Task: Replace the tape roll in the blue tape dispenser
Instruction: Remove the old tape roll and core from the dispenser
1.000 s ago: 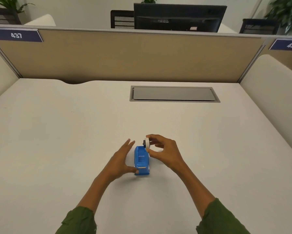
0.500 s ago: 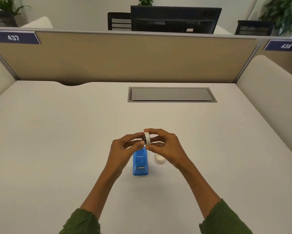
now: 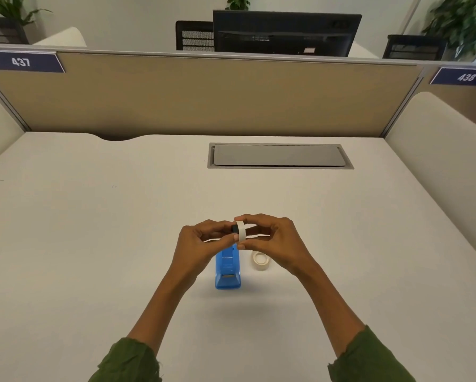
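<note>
Two rolls: both hands, left [image 3: 201,244] and right [image 3: 272,241], pinch one roll [image 3: 241,230] above the one dispenser [image 3: 227,267]. The other roll [image 3: 261,260] lies on the tabletop [image 3: 93,244], right of the dispenser.

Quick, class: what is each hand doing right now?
Left hand: pinches the black hub in the tape roll.
Right hand: grips the tape roll.
</note>
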The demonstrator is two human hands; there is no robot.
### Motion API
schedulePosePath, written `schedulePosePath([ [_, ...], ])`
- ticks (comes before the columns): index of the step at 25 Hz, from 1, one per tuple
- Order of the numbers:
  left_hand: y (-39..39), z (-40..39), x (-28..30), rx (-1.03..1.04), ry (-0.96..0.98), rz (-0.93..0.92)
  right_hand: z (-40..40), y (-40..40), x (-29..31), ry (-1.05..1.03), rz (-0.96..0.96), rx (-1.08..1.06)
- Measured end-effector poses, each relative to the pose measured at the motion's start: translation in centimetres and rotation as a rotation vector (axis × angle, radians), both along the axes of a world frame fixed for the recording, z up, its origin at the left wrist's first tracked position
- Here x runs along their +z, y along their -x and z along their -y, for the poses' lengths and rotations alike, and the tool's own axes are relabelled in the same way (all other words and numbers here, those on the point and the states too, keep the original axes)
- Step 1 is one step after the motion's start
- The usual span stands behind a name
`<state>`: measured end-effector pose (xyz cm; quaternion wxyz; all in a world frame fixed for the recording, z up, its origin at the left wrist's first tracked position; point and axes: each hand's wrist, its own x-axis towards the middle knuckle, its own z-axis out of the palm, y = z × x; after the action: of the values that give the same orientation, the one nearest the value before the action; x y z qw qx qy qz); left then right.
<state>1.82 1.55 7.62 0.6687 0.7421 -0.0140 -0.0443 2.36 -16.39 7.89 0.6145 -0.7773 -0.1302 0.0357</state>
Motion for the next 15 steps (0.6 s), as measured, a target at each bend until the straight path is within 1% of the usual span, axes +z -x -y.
schedulePosePath([
  [4, -0.3, 0.2, 0.1, 0.012, -0.014, 0.032, 0.0, -0.1, -0.1, -0.026, -0.004, -0.012],
  [7, -0.4, -0.2, 0.1, 0.038, 0.102, -0.055, 0.5, -0.6, -0.2, -0.087, -0.029, -0.073],
  [9, -0.3, -0.5, -0.1, 0.029, 0.139, -0.078, 1.0, -1.4, -0.6, -0.095, -0.059, -0.151],
  [12, 0.0, -0.8, -0.6, 0.028, 0.110, -0.086, 1.1, -3.4, -2.0, 0.024, -0.084, -0.278],
  [15, 0.0, -1.0, -1.1, 0.075, 0.113, -0.110, 0.1, -5.9, -4.3, 0.205, -0.083, -0.354],
])
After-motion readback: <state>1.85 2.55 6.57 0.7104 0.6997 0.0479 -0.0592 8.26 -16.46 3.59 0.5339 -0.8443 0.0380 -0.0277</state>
